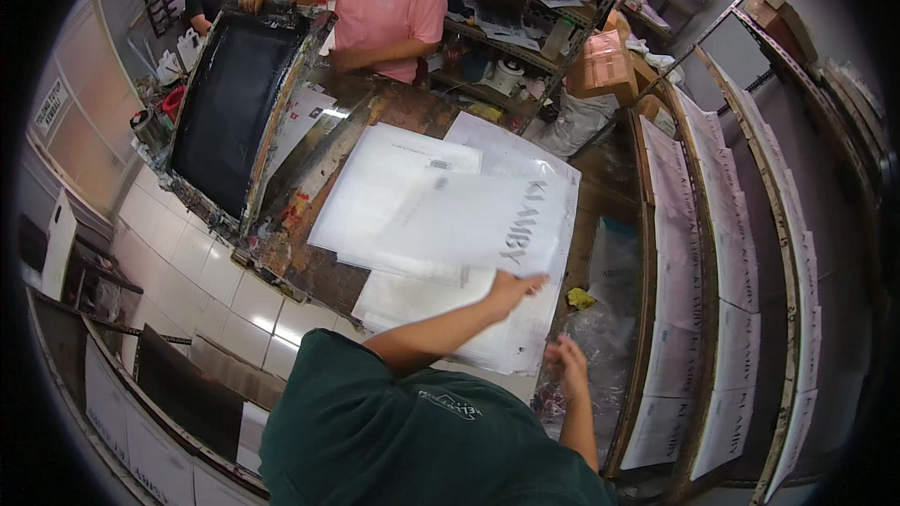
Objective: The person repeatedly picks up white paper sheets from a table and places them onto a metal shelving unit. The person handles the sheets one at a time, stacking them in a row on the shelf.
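Observation:
A white printed sheet (pixel 469 225), perhaps a flat plastic bag, with dark lettering along its right side, lies on the pile in front of me. My left hand (pixel 514 292) is over its near edge, fingers stretched toward the right, with nothing visible in them. More white sheets (pixel 394 305) stick out beneath. To the right of the pile, my right hand (pixel 570 367) is raised beside crumpled clear plastic (pixel 605 347), its fingers loosely apart and holding nothing that I can see. A small yellow scrap (pixel 581 298) lies near the plastic.
Tall racks (pixel 708 319) with rows of printed white sheets stand close on my right. Across the stained worktable (pixel 323 258), a person in pink (pixel 389 5) is beside a tilted dark screen-printing frame (pixel 234 112). Boxes (pixel 600 66) and cluttered shelves (pixel 511 37) fill the back.

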A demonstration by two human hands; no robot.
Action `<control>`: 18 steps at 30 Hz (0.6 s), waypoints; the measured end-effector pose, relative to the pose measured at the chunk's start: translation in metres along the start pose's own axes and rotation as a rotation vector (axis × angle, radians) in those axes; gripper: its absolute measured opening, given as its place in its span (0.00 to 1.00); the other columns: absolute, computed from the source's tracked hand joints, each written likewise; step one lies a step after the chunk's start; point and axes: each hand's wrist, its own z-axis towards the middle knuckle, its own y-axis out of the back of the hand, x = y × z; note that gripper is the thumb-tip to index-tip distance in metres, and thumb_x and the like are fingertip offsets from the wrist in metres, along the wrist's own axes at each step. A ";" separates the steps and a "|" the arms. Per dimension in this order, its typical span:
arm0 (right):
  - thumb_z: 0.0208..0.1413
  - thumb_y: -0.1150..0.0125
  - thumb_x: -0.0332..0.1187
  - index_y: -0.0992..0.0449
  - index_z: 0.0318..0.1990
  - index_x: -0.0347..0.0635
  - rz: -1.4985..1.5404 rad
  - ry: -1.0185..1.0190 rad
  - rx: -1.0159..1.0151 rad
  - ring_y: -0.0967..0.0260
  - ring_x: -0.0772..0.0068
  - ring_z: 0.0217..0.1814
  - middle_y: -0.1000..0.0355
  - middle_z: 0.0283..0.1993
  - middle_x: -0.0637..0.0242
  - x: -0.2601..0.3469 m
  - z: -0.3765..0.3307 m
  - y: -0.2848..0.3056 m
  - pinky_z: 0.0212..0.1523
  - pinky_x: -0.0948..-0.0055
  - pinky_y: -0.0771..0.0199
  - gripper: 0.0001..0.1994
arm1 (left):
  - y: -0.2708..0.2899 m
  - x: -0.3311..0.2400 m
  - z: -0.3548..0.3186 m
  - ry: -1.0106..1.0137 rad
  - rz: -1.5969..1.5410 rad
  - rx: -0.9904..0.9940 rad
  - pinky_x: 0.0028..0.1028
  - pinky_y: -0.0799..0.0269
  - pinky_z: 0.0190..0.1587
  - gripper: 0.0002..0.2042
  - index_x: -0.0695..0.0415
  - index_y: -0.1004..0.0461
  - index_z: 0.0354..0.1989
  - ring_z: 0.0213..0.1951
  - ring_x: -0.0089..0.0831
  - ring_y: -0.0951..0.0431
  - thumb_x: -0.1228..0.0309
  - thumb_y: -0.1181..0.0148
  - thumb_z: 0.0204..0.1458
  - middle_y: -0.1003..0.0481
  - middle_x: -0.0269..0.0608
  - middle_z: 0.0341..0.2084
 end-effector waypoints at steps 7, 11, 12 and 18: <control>0.53 0.51 0.35 0.33 0.43 0.40 0.266 0.178 0.041 0.33 0.77 0.31 0.30 0.31 0.69 0.111 -0.001 -0.059 0.33 0.76 0.34 0.12 | -0.026 -0.007 -0.076 0.064 0.010 0.370 0.19 0.32 0.26 0.11 0.61 0.31 0.35 0.24 0.20 0.29 0.75 0.39 0.42 0.28 0.34 0.23; 0.47 0.50 0.24 0.34 0.43 0.35 0.286 0.238 0.047 0.32 0.76 0.32 0.30 0.33 0.65 0.125 -0.006 -0.050 0.36 0.77 0.32 0.13 | -0.030 -0.005 -0.089 -0.022 0.140 0.439 0.21 0.32 0.31 0.20 0.61 0.35 0.44 0.31 0.23 0.31 0.72 0.39 0.42 0.31 0.39 0.32; 0.46 0.50 0.21 0.34 0.42 0.34 0.300 0.242 0.042 0.32 0.76 0.32 0.30 0.33 0.65 0.135 -0.013 -0.051 0.36 0.77 0.32 0.13 | -0.030 -0.010 -0.091 -0.114 0.295 0.543 0.22 0.32 0.33 0.21 0.61 0.36 0.45 0.33 0.24 0.31 0.70 0.39 0.42 0.32 0.40 0.35; 0.44 0.51 0.23 0.36 0.46 0.31 0.358 0.539 0.130 0.31 0.73 0.38 0.30 0.39 0.60 0.207 -0.072 -0.044 0.41 0.76 0.30 0.18 | -0.030 0.058 -0.048 -0.841 0.792 0.575 0.28 0.34 0.43 0.30 0.60 0.40 0.52 0.40 0.27 0.33 0.52 0.44 0.45 0.35 0.43 0.42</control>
